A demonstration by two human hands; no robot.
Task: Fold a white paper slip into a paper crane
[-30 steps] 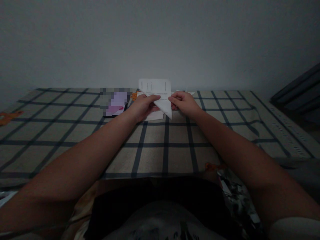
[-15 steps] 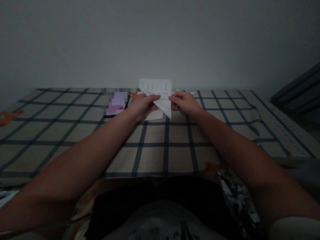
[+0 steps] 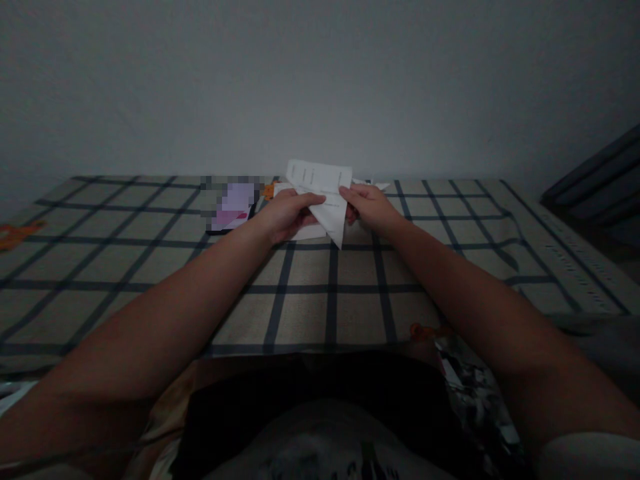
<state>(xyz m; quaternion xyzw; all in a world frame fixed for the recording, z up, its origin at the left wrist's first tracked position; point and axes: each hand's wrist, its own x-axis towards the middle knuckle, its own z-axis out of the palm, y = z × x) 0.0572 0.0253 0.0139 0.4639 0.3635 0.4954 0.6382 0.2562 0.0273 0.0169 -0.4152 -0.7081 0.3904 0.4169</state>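
Between my hands is a folded sheet of white paper (image 3: 325,180) with faint printed lines and a pointed lower corner. My left hand (image 3: 290,212) pinches its left side, thumb on top. On the right edge, my right hand (image 3: 367,203) grips the paper between thumb and fingers. Beneath and behind it lies more white paper (image 3: 310,232), partly hidden by the held sheet and my left hand. The fingers under the sheet are mostly out of sight.
A phone (image 3: 233,208) with a lit screen, partly pixelated, lies left of my left hand on the checked tablecloth (image 3: 305,313). An orange object (image 3: 269,191) shows behind my left hand, another (image 3: 20,235) at the far left. A grey wall (image 3: 320,80) rises behind the table.
The held paper has tilted clockwise and shifted slightly right, its pointed corner now lower. Both hands keep their hold, having moved only a little.
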